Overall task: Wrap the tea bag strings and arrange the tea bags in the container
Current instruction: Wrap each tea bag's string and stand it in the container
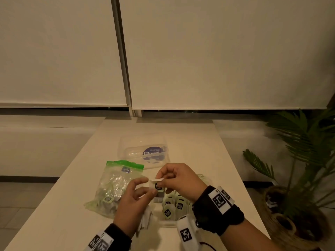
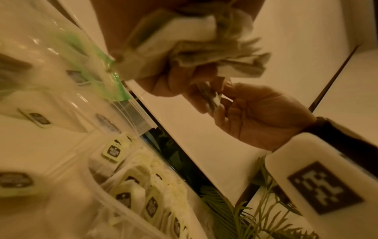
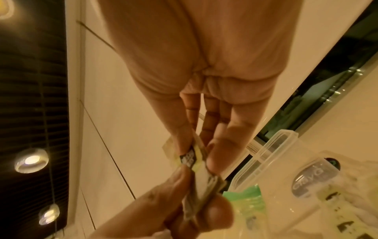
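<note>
Tea bag (image 1: pixel 158 191) is held up in the air between both hands, above the near end of the table (image 1: pixel 208 151), just over the left end of the container (image 1: pixel 167 221). Its long axis runs roughly up-down: paper tag at top, pouch hanging below.

Right hand (image 1: pixel 178 179) pinches the tag end from the right, thumb and forefinger closed on it. Left hand (image 1: pixel 135 197) pinches the pouch from the left; its lower fingers also clutch a bundle of more tea bags (image 2: pixel 206 46) against the palm. The string itself is too thin to make out in any view.

The container sits directly under and to the right of the held bag, at the near table edge, already filled with rows of upright tea bags (image 1: pixel 176 205). Right hand is the nearer one to it.

My read: once wrapped, the bag goes almost straight down, best carried by the right hand, kept tag-up to match the rows.

Further out: zip bag (image 1: pixel 116 185) of loose tea bags to the left, clear lid (image 1: pixel 143 151) toward the far side, potted palm (image 1: pixel 299 160) off the table's right edge.
</note>
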A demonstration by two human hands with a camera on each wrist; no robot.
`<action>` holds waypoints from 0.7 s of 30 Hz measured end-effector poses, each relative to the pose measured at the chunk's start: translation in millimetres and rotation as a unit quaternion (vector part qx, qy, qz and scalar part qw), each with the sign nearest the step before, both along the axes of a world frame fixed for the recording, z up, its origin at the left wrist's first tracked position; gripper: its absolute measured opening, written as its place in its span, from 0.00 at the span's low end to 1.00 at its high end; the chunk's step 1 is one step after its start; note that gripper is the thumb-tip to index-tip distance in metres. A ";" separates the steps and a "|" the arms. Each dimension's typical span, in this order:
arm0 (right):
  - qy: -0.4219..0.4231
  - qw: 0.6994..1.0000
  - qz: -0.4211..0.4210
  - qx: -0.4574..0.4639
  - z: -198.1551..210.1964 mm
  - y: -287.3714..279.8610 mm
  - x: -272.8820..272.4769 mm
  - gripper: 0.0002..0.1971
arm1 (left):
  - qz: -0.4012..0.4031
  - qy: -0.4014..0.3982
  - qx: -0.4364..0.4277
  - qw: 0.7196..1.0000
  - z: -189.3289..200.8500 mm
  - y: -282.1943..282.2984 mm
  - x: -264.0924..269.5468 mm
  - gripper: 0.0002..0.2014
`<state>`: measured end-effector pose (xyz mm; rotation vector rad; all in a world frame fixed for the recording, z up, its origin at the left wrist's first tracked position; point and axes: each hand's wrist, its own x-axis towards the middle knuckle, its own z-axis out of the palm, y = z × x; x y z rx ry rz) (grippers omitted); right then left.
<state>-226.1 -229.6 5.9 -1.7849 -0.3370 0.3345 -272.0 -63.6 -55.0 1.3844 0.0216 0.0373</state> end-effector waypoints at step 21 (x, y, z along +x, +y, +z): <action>-0.017 0.900 0.093 -0.426 -57.5 25.8 55.2 0.02 | 0.104 0.051 0.177 0.977 -21.0 20.9 -4.8 0.04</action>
